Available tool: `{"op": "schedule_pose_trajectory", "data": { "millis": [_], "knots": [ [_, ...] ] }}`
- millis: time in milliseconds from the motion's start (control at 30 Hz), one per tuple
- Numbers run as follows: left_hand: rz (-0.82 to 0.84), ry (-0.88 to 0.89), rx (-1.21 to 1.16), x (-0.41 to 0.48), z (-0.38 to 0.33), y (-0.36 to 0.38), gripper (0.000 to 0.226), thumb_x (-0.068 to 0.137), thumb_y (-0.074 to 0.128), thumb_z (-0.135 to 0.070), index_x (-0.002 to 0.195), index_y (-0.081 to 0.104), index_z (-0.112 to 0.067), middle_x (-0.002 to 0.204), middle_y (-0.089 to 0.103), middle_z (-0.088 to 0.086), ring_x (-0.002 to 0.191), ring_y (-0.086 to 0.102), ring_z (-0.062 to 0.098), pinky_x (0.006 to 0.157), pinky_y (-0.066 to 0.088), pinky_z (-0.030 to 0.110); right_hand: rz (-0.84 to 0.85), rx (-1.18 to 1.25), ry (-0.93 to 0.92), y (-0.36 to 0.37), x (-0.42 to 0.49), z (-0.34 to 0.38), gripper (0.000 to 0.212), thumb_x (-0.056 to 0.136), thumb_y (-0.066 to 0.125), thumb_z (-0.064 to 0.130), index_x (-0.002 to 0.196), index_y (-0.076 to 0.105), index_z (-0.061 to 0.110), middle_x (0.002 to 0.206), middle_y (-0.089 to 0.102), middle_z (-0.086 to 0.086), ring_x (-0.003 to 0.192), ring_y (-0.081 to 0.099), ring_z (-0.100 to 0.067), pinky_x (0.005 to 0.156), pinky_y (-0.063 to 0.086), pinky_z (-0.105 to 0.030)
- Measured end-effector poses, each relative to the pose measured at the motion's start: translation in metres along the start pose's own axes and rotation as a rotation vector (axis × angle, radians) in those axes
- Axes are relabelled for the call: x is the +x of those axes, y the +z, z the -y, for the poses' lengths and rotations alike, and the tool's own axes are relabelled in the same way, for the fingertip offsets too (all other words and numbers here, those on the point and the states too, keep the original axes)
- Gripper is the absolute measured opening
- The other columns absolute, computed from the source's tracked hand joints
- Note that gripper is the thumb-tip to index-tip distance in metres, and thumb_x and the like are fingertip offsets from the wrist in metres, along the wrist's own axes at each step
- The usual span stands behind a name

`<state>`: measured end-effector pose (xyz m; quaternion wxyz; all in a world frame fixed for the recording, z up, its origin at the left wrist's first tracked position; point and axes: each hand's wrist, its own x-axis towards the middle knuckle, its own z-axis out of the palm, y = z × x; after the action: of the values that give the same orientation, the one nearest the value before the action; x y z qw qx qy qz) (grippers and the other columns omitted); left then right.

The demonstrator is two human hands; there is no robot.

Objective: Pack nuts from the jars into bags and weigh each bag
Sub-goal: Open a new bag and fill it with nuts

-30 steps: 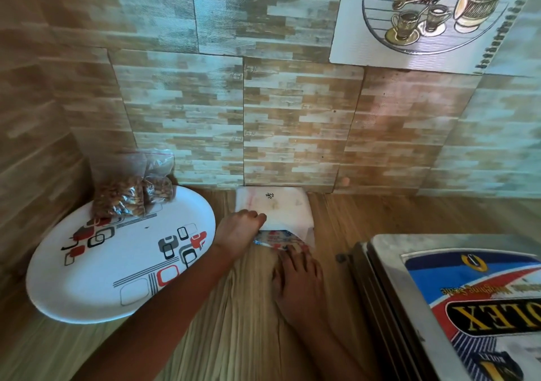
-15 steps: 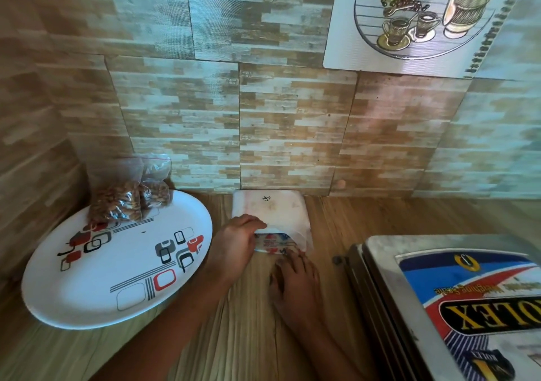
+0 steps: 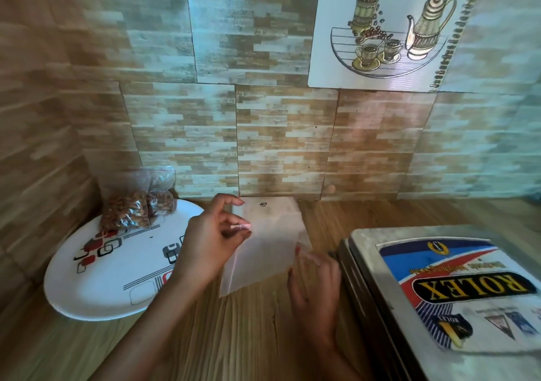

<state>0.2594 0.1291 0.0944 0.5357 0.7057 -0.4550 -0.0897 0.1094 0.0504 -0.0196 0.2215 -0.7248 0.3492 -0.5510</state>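
Wood-grain counter runs to a brick-pattern tiled wall, with a white plate on the left and a scale at the right edge.

Two full bags of nuts lean together at the far end of the plate, against the corner, so at least two rounds of packing look finished. Whether they have been weighed cannot be told. The scale's top carries no bag, and no jar is in view. An empty bag, clear with a red zip strip, is held just above the counter in front of a white pack that lies against the wall. By my reading this is the start of another round: the bag has to be opened, filled, closed and set on the scale.

The left hand reaches in over the plate's near rim, wrist bent, and pinches the bag's zip strip between the thumb and a fingertip, while one finger arches free above the pinch. The right hand sits low just beside the scale's edge with its back to the camera and its fingers curled at the bag's right edge. It appears to pinch that edge, though the fingertips are partly hidden behind the plastic. Held between the two hands, the bag hangs tilted, its lower corner pointing toward the person.
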Motion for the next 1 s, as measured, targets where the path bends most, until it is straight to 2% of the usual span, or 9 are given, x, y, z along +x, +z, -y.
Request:
{"op": "schedule_pose_trajectory", "data": {
  "millis": [100,200,333,467,533,633,733,833,1000],
  "knots": [
    [0.134,0.012,0.038,-0.020,-0.016,-0.005,0.047,0.072,0.076,-0.003,0.095,0.052,-0.036,0.074,0.072,-0.014,0.070,0.067,-0.002,0.074,0.049,0.012,0.022,-0.016,-0.157,-0.033,0.014,0.028,0.044,0.079,0.060,0.033,0.121,0.050,0.024,0.120,0.051,0.003,0.115,0.042,-0.006,0.100,0.028,-0.009],
    [0.258,0.036,0.076,-0.039,-0.035,-0.006,0.047,0.071,0.078,-0.005,0.095,0.052,-0.035,0.073,0.072,-0.016,0.071,0.067,-0.002,0.073,0.050,0.014,0.266,-0.021,-0.256,-0.066,0.027,0.051,0.043,0.080,0.060,0.039,0.121,0.053,0.028,0.120,0.057,0.015,0.117,0.050,-0.008,0.100,0.033,-0.017],
    [0.392,0.051,0.002,-0.060,-0.061,-0.002,0.044,0.068,0.079,-0.003,0.095,0.055,-0.028,0.072,0.073,-0.009,0.072,0.069,0.005,0.073,0.053,0.018,0.468,0.149,-0.148,-0.101,0.029,0.074,0.038,0.076,0.072,0.025,0.112,0.061,0.027,0.106,0.060,0.027,0.099,0.059,0.009,0.083,0.045,-0.009],
    [0.456,0.019,-0.024,-0.075,-0.073,0.004,0.037,0.065,0.080,-0.005,0.092,0.062,-0.023,0.075,0.074,-0.003,0.073,0.070,0.007,0.073,0.053,0.018,0.372,0.215,-0.024,-0.134,0.023,0.078,0.035,0.074,0.075,0.002,0.095,0.066,0.028,0.081,0.072,0.009,0.077,0.067,0.000,0.068,0.051,-0.014],
    [0.523,-0.002,-0.036,-0.083,-0.076,0.008,0.029,0.065,0.080,-0.008,0.087,0.065,-0.021,0.074,0.074,-0.003,0.074,0.070,0.008,0.076,0.054,0.024,0.307,0.266,0.054,-0.155,0.023,0.075,0.039,0.074,0.074,-0.002,0.090,0.063,0.032,0.076,0.072,0.007,0.073,0.067,-0.005,0.066,0.052,-0.017],
    [0.625,-0.033,-0.173,-0.099,-0.089,0.023,0.022,0.061,0.077,-0.014,0.081,0.067,-0.016,0.071,0.073,0.000,0.070,0.070,0.009,0.071,0.056,0.023,0.258,0.320,0.160,-0.192,0.024,0.067,0.033,0.074,0.070,-0.008,0.088,0.061,0.021,0.075,0.071,0.006,0.070,0.066,-0.006,0.068,0.050,-0.016],
    [0.639,-0.064,-0.307,-0.115,-0.104,0.049,0.022,0.057,0.076,-0.012,0.076,0.066,-0.012,0.065,0.072,0.002,0.060,0.067,0.008,0.056,0.052,0.017,0.165,0.146,0.130,-0.221,0.019,0.068,0.029,0.075,0.073,0.002,0.086,0.062,0.026,0.081,0.070,0.009,0.078,0.065,-0.001,0.071,0.050,-0.015],
    [0.621,-0.098,-0.399,-0.131,-0.120,0.082,0.019,0.062,0.076,0.002,0.073,0.066,-0.010,0.060,0.070,0.002,0.053,0.064,0.007,0.048,0.049,0.017,-0.011,-0.108,0.025,-0.249,0.008,0.073,0.032,0.073,0.077,0.014,0.080,0.058,0.039,0.076,0.064,0.016,0.076,0.060,0.001,0.063,0.045,-0.010],
    [0.621,-0.059,-0.409,-0.154,-0.150,0.137,0.028,0.047,0.078,-0.026,0.070,0.068,-0.017,0.061,0.070,0.006,0.056,0.066,0.014,0.054,0.053,0.027,0.010,0.101,0.252,-0.288,-0.010,0.073,0.020,0.064,0.074,0.035,0.076,0.064,0.023,0.072,0.067,0.013,0.059,0.061,-0.004,0.051,0.045,-0.012]
  ]
}}
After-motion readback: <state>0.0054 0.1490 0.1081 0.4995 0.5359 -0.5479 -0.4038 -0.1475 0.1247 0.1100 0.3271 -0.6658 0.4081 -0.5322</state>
